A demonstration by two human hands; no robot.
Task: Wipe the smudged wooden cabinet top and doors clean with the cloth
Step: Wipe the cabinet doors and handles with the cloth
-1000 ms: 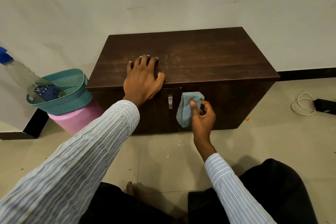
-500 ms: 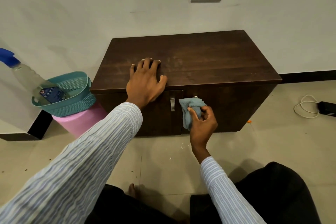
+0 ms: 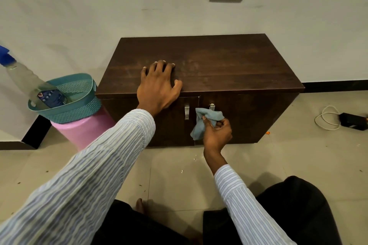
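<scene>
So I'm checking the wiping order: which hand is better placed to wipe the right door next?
The right hand. It already grips the cloth against the door by the right handle. The left hand lies flat on the cabinet top, holding nothing.

Head-worn view, steeply down onto cabinet (image 3: 199, 61)

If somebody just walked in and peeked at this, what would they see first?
Probably the big dark wooden cabinet against the wall, with the left hand spread flat on its front edge. Just below, the right hand presses a bunched blue cloth against the doors, right by the two metal handles. Off to the left, a spray bottle leans in a teal basket on a pink tub.
</scene>
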